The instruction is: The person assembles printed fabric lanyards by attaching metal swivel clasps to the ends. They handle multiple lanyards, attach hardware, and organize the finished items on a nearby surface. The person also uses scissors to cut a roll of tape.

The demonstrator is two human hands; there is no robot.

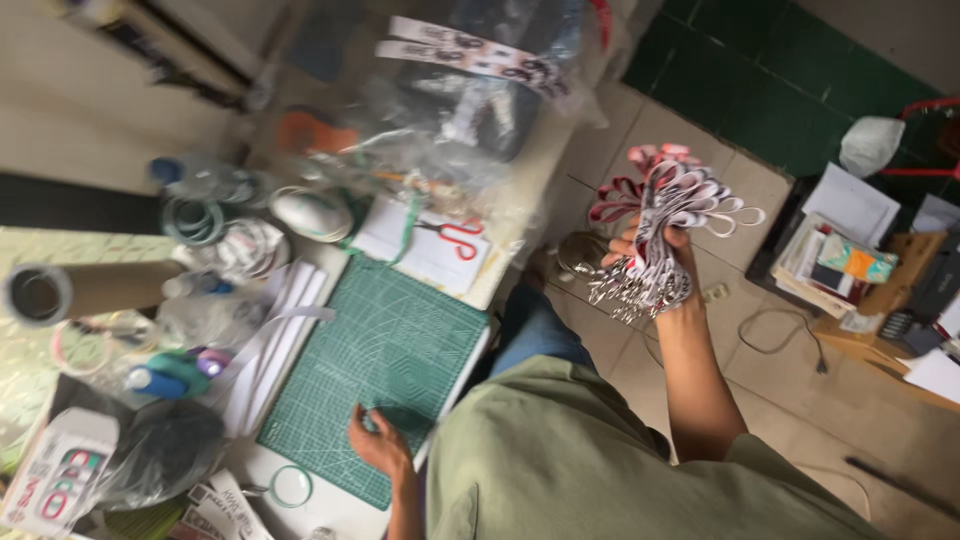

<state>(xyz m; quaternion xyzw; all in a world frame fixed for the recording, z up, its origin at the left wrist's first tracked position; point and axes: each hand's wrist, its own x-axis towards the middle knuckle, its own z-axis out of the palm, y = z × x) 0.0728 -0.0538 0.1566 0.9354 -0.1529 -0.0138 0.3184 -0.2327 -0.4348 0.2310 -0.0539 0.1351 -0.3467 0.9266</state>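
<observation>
Holding a thick bundle of lanyards (665, 235) out over the tiled floor (800, 350), well clear of the bench (330, 505), the right hand (655, 250) has its grip pressed together around the middle of the bundle. The left hand (378, 440) rests on the near edge of the green cutting mat (385, 350); its grip looks loosely curled and holds nothing that can be made out.

Risk: the bundle is held by one hand only, and many strips fan out above the fingers. A slackening squeeze would likely let single strips slide free and drop to the floor. The metal clips (625, 290) hanging in a cluster below the hand could snag one another and tangle the straps. Swinging the bundle back toward the bench could catch the red-handled scissors (458, 237) or the clear plastic bags (440, 120) piled behind the mat.

Appearance: the lanyards are flat fabric strips, printed in white, black and red-pink, folded into loops at the top. Silver clips gather at the lower end. The print is too blurred to read.
</observation>
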